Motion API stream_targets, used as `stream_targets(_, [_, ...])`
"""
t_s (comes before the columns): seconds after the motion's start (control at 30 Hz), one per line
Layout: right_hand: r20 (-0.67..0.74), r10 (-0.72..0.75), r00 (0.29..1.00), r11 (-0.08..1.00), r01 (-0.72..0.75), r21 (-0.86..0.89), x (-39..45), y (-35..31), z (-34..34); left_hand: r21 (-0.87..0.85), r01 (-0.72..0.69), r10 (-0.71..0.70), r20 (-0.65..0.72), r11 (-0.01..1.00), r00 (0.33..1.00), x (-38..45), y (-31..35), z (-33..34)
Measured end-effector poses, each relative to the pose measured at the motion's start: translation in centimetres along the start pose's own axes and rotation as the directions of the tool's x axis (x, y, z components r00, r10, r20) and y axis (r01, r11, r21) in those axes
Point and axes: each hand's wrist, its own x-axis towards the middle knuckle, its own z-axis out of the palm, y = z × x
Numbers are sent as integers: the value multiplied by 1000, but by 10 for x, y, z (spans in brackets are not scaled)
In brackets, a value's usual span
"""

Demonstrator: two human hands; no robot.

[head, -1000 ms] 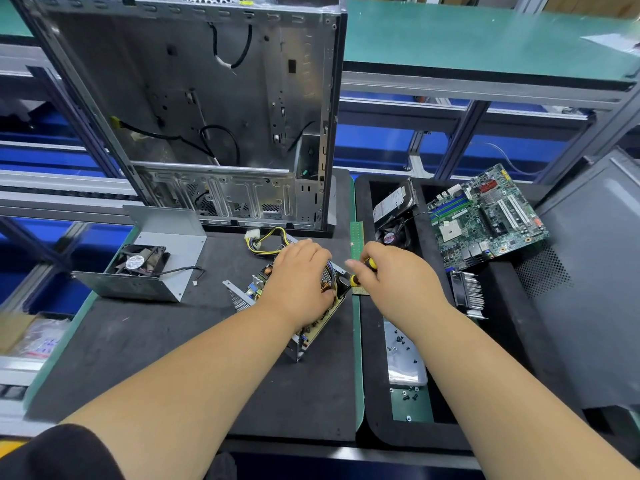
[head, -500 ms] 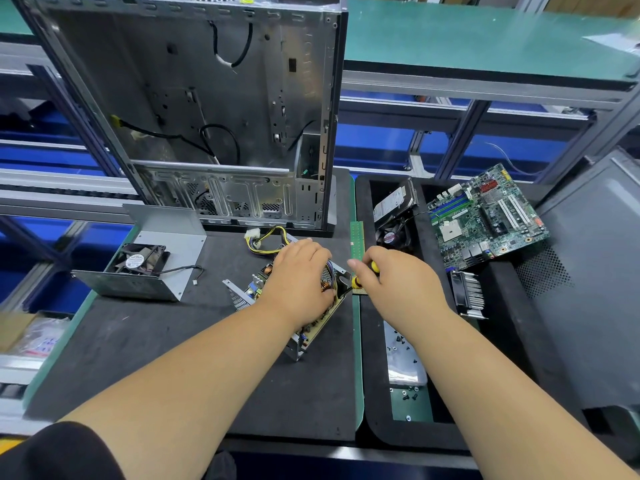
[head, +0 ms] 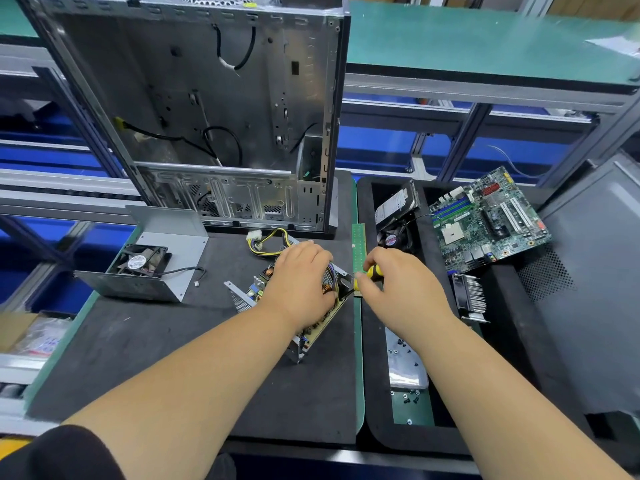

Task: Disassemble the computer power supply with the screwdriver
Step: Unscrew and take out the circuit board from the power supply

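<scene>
Firmly, our left hand (head: pixel 300 282) grips the boxy metal power supply (head: pixel 294 306); our right hand (head: pixel 398 289) pinches the yellow-black screwdriver (head: pixel 372 273) handle.

The right hand (head: pixel 398 289) has drawn the screwdriver (head: pixel 372 273) slightly back from the power supply (head: pixel 313 332).
</scene>
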Motion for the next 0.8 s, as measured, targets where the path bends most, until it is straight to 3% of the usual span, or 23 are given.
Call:
stream_targets(0.07, [13, 18, 1000, 999, -18, -44, 0, 0, 0, -1, -4, 4, -11, 1000, 1000, 0, 0, 1])
stream_targets(0.33, [11, -10, 1000, 991, 9, 133, 0, -1, 1, 1, -1, 1, -9, 1000, 1000, 1, 0, 1])
stream_targets(0.6, [2, 14, 1000, 1000, -14, -26, -1, 1, 1, -7, -3, 3, -22, 1000, 1000, 1, 0, 1])
stream_targets(0.8, [-6, 63, 998, 988, -62, 140, -2, -1, 5, -14, 2, -2, -14, 1000, 1000, 0, -1, 2])
